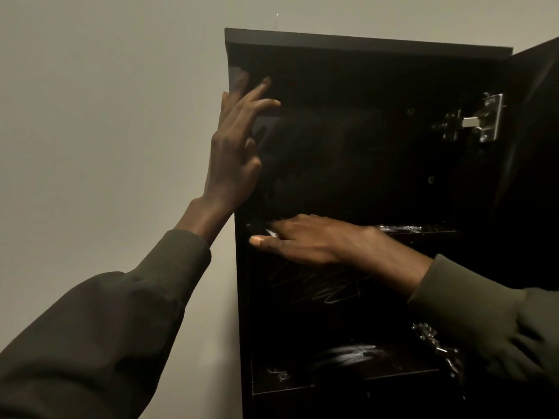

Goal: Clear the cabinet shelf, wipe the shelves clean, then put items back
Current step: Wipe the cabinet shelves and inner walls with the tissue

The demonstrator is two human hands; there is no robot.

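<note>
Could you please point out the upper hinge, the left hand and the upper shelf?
upper hinge (pixel 484 117): head view, on its metal plate.
left hand (pixel 234 152): head view, on its back.
upper shelf (pixel 423 229): head view, on its front edge.

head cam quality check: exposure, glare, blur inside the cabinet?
Head view: dim, warm light; the black cabinet interior is underexposed, its back panel nearly lost. Glare off the hinge and smears on the upper shelf and lower shelf. Slight motion blur on the right hand fingertips; left hand fairly sharp. Wide-angle lens bends the cabinet's edges.
</note>
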